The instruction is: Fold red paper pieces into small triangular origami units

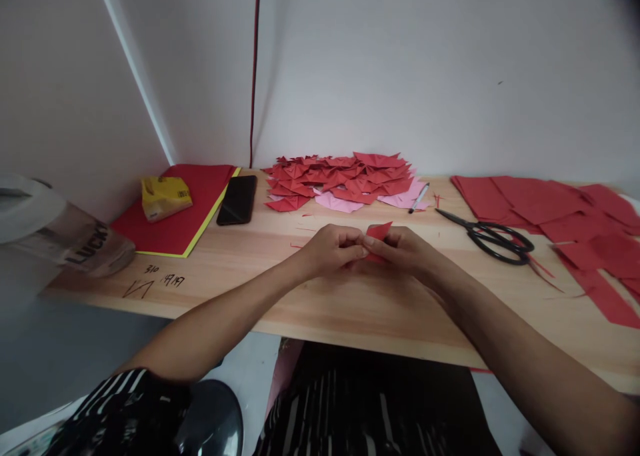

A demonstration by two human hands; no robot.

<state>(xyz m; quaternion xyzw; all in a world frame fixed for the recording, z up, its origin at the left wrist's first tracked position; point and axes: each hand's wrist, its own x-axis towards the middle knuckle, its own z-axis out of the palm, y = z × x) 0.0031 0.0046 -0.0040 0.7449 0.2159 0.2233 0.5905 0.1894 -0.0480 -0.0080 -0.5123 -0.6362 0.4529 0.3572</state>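
Both hands meeting at the middle of the wooden surface (350, 309), near edge side; left hand (333, 248) and right hand (405, 249) closed together on 1 small red paper piece (378, 231); paper pinched between the 2 sets of fingertips, a pointed corner standing up and tilting toward the far right, the rest hidden inside the fingers. Grip of each hand nearly shut, fingers curled, thumbs pressed in; nothing else held. Paper lying directly between the grips, no nearer to 1 hand than the other; long axis hard to tell, most of it covered.

Farther off, straight beyond the hands, a heap of folded red pieces (340, 176) on pink sheets, well apart from the grip. A pen (419, 197) just right of that heap; black scissors (493, 237) to the right, near the right hand but not touching; flat red sheets (560, 209) at the far right. At the left, a black phone (238, 199), a red folder (190, 206) and a yellow packet (165, 197) on it.
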